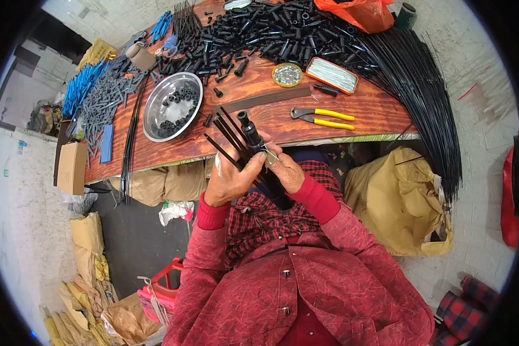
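In front of my lap, I hold a bundle of thin black rods (pixel 228 134) together with a black stepped plastic tube (pixel 248 130). My left hand (pixel 232 180) is closed around the rods, its thumb against the base of the tube. A white wrap shows on one of its fingers. My right hand (pixel 286 173) is closed at the tube's lower end, pinching a thin pale wire (pixel 270 148) there. The rods' lower ends run down between my wrists, partly hidden by my hands.
On the wooden table (pixel 242 95) lie yellow-handled pliers (pixel 323 118), a flat brown bar (pixel 262 99), a metal bowl (pixel 150 124) of small black rings, a tray of pale wires (pixel 332 75) and a heap of black tubes (pixel 271 34). Long black rods (pixel 427 98) overhang the right edge.
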`<state>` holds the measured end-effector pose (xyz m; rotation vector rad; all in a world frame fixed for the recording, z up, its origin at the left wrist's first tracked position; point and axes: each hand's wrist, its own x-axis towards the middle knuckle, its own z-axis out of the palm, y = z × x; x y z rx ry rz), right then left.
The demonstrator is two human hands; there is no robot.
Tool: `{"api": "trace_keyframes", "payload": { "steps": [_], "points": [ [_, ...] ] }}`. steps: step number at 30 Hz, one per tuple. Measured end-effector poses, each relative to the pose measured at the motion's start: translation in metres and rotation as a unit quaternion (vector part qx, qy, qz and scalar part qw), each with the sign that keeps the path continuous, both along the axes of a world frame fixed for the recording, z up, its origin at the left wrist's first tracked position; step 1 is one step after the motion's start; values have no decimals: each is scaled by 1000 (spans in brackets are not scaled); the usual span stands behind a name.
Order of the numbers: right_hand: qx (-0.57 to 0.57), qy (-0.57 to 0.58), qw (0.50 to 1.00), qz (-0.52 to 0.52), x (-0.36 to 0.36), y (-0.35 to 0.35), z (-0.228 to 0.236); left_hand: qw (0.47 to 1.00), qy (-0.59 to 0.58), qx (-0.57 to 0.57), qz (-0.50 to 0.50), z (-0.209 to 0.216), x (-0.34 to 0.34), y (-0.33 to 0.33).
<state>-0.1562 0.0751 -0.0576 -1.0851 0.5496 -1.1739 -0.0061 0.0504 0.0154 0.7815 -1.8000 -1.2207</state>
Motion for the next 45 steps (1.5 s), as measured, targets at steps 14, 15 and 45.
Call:
{"api": "trace_keyframes", "payload": {
  "steps": [14, 15, 45],
  "points": [
    [-48, 91, 986, -131, -34, 14, 19, 999, 6, 22, 33, -7, 3, -5],
    [-77, 135, 974, -165, -37, 16, 28, 999, 7, 23, 31, -6, 1, -3],
    [-110, 250, 914, -299, -28, 19, 67, 993, -27, -27, 108, -6, -6, 9]
  ]
}}
